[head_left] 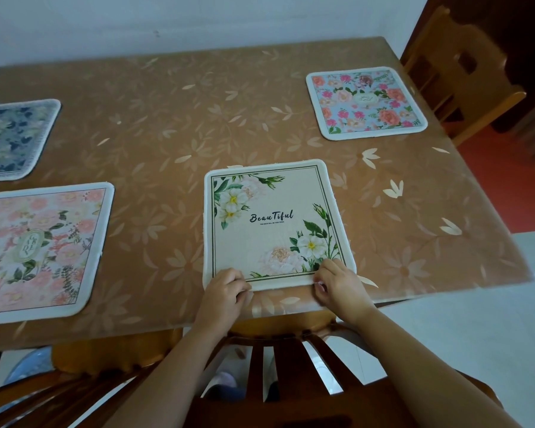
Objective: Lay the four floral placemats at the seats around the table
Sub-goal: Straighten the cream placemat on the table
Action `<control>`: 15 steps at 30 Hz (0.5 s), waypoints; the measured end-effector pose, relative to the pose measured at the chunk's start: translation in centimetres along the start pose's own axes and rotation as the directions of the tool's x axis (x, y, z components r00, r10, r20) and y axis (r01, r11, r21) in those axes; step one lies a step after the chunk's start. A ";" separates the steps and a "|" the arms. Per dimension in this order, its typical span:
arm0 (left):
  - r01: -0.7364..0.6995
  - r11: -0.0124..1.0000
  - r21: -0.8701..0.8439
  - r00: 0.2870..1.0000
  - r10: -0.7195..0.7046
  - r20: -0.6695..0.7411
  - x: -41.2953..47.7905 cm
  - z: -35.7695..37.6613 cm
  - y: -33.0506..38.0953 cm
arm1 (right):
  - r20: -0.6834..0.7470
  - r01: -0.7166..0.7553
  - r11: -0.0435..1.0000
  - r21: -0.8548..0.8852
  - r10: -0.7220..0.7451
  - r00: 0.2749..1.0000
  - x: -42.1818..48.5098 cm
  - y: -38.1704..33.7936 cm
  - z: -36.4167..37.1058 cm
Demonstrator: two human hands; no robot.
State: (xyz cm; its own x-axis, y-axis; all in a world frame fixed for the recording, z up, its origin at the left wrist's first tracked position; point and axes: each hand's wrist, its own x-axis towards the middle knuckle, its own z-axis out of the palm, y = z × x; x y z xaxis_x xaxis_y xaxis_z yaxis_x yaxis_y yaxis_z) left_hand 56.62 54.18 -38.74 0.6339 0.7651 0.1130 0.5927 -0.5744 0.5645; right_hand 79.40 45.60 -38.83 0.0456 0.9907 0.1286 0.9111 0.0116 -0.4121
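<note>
Four floral placemats lie on the brown worktop [260, 118]. Left of the cream "Beautiful" placemat [275, 223] sit the dark blue placemat [13, 137] and the pink rose placemat [40, 248]; right and farther back lies the light blue placemat [366, 101]. The left hand [226, 288] and right hand [337, 285], fingers curled, pinch the cream mat's near edge.
</note>
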 end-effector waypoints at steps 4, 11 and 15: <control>0.007 1.000 0.002 1.000 -0.007 0.007 0.0 0.2 -0.2 | -0.013 0.025 1.000 0.005 -0.025 1.000 0.0 0.2 0.1; 0.003 1.000 0.017 1.000 -0.003 0.014 -0.2 0.3 -0.3 | 0.010 0.001 1.000 0.019 -0.002 1.000 -0.3 0.1 0.3; 0.051 0.995 0.086 0.997 -0.056 0.056 -0.7 0.3 -0.3 | 0.009 -0.003 1.000 -0.003 0.004 1.000 -0.3 -0.7 0.6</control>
State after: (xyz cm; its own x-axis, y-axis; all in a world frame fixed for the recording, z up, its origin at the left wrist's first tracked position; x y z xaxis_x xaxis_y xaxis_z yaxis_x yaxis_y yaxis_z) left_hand 56.09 53.72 -39.27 0.6269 0.7783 0.0354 0.6647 -0.5580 0.4968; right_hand 78.49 45.37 -39.07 0.0453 0.9918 0.1193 0.9120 0.0077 -0.4100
